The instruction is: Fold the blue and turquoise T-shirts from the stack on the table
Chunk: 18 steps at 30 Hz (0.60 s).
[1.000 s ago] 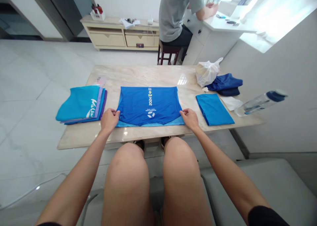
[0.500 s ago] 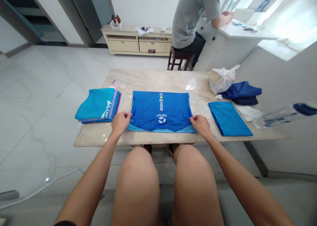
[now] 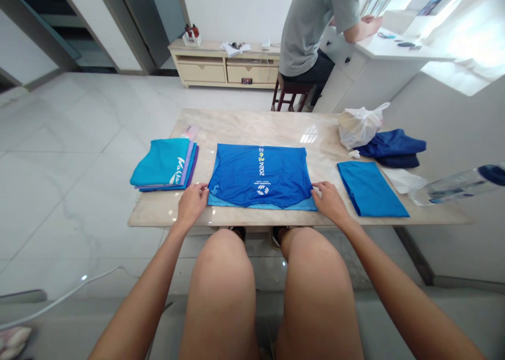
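Observation:
A blue shirt (image 3: 240, 176) with white and yellow print lies folded over on the marble-topped table (image 3: 158, 215), a lighter blue layer showing along its near edge. My left hand (image 3: 192, 205) pinches the shirt's near left corner between thumb and fingers. At the opposite near corner, my right hand (image 3: 328, 199) has its fingertips closed on the fabric. To the left is a stack of folded clothes (image 3: 160, 162), turquoise on top with purple and blue beneath. A folded blue garment (image 3: 373, 189) rests to the right of the shirt.
On the table's right side are a white plastic bag (image 3: 361, 126), a crumpled dark blue garment (image 3: 394, 147), a white paper (image 3: 404, 180) and a clear water bottle (image 3: 457, 186) with a blue lid. Beyond, a person (image 3: 315, 33) sits on a stool by a white counter.
The view has shifted slightly, moving the scene rightward in the picture. Both hands stay at the shirt's near corners, and its sides look spread a little wider near the hands.

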Motion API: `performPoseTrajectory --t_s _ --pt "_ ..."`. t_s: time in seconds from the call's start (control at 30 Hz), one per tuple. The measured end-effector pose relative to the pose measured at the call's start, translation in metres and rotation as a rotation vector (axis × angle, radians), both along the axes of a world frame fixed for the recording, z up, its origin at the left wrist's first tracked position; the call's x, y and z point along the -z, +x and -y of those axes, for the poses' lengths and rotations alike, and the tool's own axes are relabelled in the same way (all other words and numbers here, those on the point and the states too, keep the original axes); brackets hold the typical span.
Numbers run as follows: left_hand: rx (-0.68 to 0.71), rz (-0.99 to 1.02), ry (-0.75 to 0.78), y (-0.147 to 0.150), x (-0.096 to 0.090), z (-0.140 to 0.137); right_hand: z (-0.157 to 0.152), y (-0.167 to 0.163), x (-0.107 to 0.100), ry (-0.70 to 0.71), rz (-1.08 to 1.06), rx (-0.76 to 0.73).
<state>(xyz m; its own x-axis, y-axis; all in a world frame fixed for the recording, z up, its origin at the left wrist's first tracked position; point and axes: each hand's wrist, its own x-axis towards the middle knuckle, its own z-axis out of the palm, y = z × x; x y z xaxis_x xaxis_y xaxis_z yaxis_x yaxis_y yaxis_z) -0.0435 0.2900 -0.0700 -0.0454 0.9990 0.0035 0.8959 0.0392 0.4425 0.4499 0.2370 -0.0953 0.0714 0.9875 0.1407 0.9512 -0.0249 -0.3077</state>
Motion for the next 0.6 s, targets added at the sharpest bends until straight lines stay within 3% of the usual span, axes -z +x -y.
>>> performPoseTrajectory --t_s 0.07,0.2,0.43,0.6 --pt "-0.037 0.000 -0.008 0.008 0.002 -0.002 0.005 -0.006 0.007 0.042 0.019 -0.038" --pt "-0.147 -0.012 -0.054 0.024 -0.002 -0.013 0.012 -0.017 0.018 0.100 0.031 0.024" --pt "-0.159 -0.107 -0.051 0.036 -0.014 -0.019 0.018 -0.019 0.028 0.159 0.019 0.032" --pt "-0.175 0.159 -0.027 0.030 -0.006 -0.029 0.014 -0.015 0.032 0.183 -0.066 0.045"
